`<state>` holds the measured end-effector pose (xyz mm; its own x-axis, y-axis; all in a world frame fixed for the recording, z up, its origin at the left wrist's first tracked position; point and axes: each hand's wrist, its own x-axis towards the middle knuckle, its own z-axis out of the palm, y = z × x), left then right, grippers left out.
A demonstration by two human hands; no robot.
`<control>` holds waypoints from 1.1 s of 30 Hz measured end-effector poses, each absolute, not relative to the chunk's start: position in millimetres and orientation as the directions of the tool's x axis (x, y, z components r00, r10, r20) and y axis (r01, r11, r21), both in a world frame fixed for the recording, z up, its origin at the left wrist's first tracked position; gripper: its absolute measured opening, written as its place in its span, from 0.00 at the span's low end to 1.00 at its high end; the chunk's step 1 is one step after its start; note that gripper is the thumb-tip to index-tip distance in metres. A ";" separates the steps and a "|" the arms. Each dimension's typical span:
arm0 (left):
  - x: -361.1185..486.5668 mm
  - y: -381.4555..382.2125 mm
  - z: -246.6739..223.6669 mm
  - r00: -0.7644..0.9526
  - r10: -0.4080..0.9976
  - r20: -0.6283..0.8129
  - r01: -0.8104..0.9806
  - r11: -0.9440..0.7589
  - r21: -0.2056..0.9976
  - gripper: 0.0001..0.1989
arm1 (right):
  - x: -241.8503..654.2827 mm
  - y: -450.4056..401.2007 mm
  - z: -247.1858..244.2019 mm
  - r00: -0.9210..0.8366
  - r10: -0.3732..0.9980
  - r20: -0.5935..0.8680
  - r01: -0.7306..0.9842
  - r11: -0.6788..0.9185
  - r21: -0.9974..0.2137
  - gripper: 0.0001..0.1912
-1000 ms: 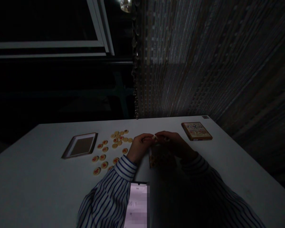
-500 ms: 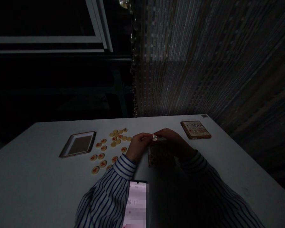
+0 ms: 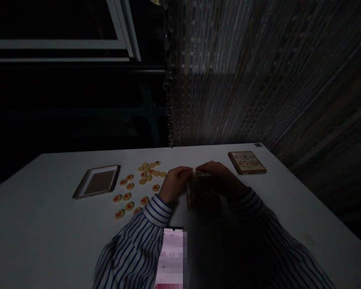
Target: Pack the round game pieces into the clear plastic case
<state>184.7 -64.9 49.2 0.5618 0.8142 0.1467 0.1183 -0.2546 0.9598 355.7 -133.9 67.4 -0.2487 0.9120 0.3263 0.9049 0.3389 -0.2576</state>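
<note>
My left hand (image 3: 177, 182) is closed, its thumb and forefinger pinched at small pale round pieces (image 3: 196, 173). From the other side my right hand (image 3: 219, 178) curls its fingers over the same pieces. Just below my hands, in deep shadow, a dark box (image 3: 201, 200) with a patterned surface lies on the white table (image 3: 63, 241). Left of my left hand, several round wooden pieces lie scattered; some, like the one (image 3: 129, 206) near my sleeve, have red characters, while others (image 3: 149, 178) are plain.
An open shallow box or lid (image 3: 100, 182) lies at the left. At the back right is a flat box with a printed cover (image 3: 248, 162). A lit phone screen (image 3: 171, 257) shows at the front, under my left sleeve. A bead curtain (image 3: 213, 72) hangs behind the table.
The view has shifted slightly. At my fingertips, the pale pieces look lower and wider, stretching further toward my right hand. Both hands stay in nearly the same place.
</note>
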 end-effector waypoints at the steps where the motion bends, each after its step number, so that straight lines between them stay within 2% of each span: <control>1: 183.7 -63.8 48.4 0.555 0.813 0.173 0.165 -0.312 0.936 0.12 | 356.1 -134.7 68.2 -0.244 0.914 0.325 0.910 0.332 -0.251 0.16; 6: 177.4 -58.9 41.4 0.584 0.769 0.260 0.405 -0.554 0.727 0.12 | 361.2 -137.9 69.0 -0.242 0.915 0.321 0.911 0.329 -0.250 0.14; 9: 175.3 -57.4 35.8 0.599 0.748 0.286 0.487 -0.624 0.611 0.13 | 367.7 -139.0 66.5 -0.245 0.924 0.295 0.908 0.325 -0.265 0.14; 12: 175.8 -56.7 30.6 0.642 0.723 0.256 0.516 -0.654 0.553 0.14 | 374.2 -140.3 64.7 -0.231 0.946 0.228 0.922 0.288 -0.260 0.11; 16: 177.7 -56.6 26.8 0.675 0.710 0.198 0.539 -0.659 0.524 0.15 | 380.2 -143.2 64.8 -0.212 0.970 0.119 0.943 0.235 -0.235 0.08; 21: 179.1 -56.7 25.7 0.703 0.706 0.092 0.579 -0.642 0.503 0.16 | 383.2 -145.6 65.4 -0.205 0.978 -0.031 0.956 0.193 -0.223 0.10; 33: 179.4 -57.1 28.1 0.734 0.678 0.048 0.567 -0.650 0.506 0.15 | 381.8 -142.8 56.2 -0.172 0.978 -0.116 0.980 0.158 -0.123 0.10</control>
